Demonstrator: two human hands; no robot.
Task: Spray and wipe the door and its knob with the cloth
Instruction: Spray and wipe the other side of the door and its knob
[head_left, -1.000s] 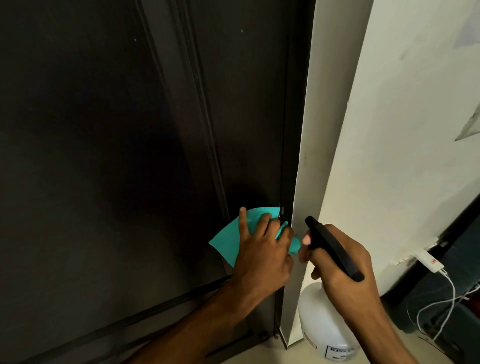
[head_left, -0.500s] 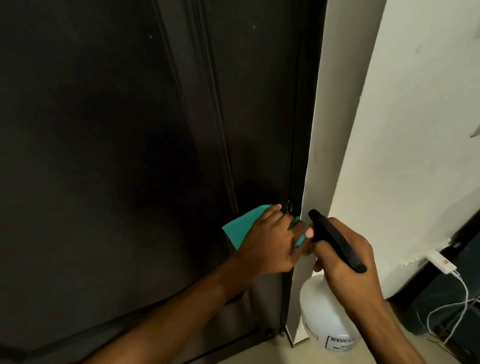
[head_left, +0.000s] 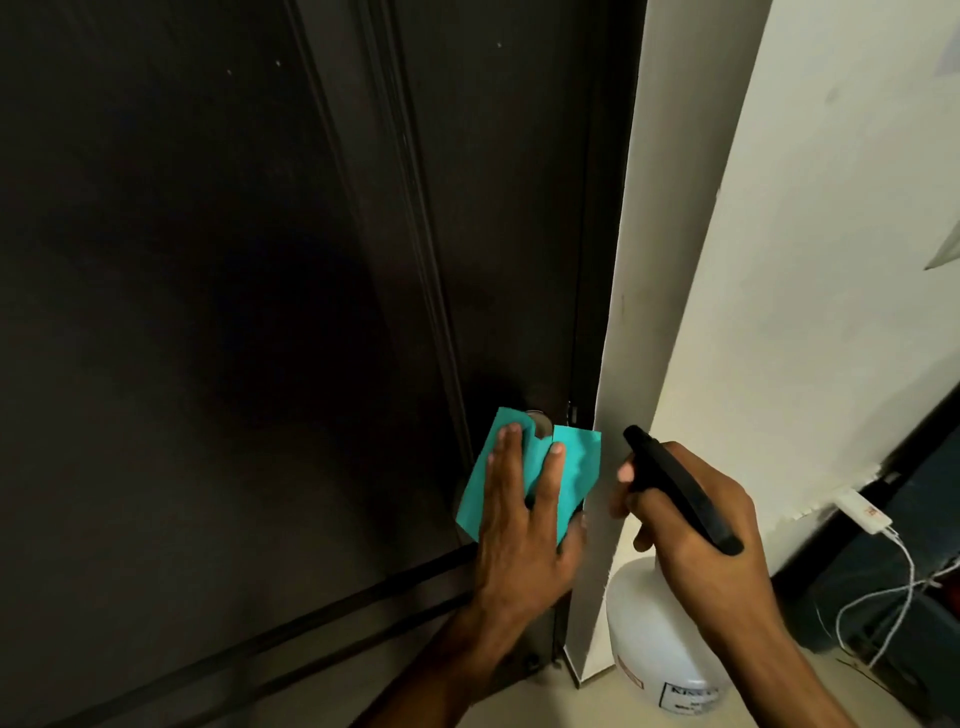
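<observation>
Close against the dark door (head_left: 260, 312), a person's right hand (head_left: 696, 530) grips the white spray bottle (head_left: 654, 654), its nozzle seemingly aimed toward the left hand (head_left: 519, 519), whose flat fingers (head_left: 506, 467) press the teal cloth (head_left: 576, 467) over the knob (head_left: 540, 422), mostly hidden. A squeeze now would likely wet the wall (head_left: 779, 260) or fingers; the loosely draped cloth may slip off.

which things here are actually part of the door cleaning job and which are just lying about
Job in hand:
door
knob
teal cloth, pressed by the left hand
spray bottle, gripped by the right hand

Lying about:
white charger with its cable
wall
</observation>
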